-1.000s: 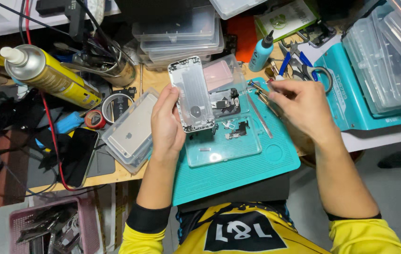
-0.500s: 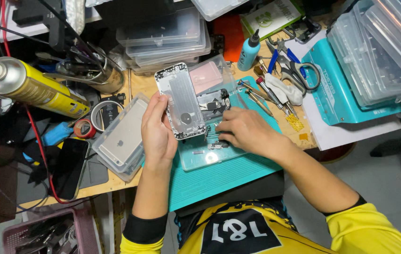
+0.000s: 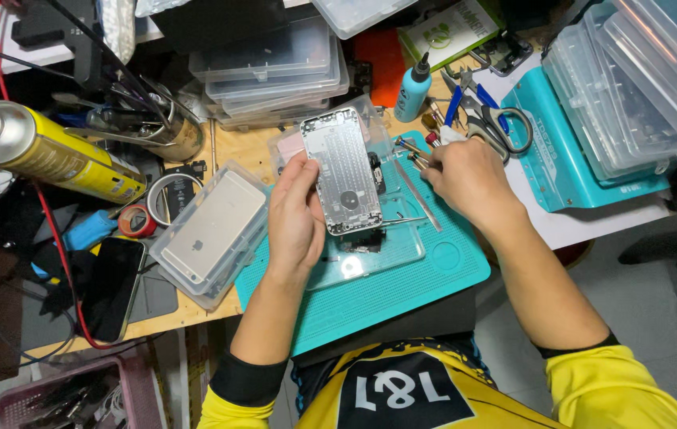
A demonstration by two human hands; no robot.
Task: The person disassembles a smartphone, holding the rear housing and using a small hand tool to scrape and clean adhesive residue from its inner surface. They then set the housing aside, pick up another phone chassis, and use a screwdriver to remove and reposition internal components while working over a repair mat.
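The fingers (image 3: 304, 176) of the left hand (image 3: 295, 218) are curled around the left edge of a silver phone housing (image 3: 342, 171), with the thumb laid along its near left side, so that the housing is gripped and held tilted above a clear plastic tray (image 3: 378, 246). The tray is set on a teal work mat (image 3: 433, 274) at the near edge of the bench. The fingers of the right hand (image 3: 469, 179) are bunched together at the tools (image 3: 414, 151) lying just right of the housing; whether one is pinched cannot be told. Further right, scissors (image 3: 505, 127) and a teal box (image 3: 561, 171) are seen. To the left, a second phone in a clear case (image 3: 211, 230) is lying beside a yellow spray can (image 3: 52, 151).
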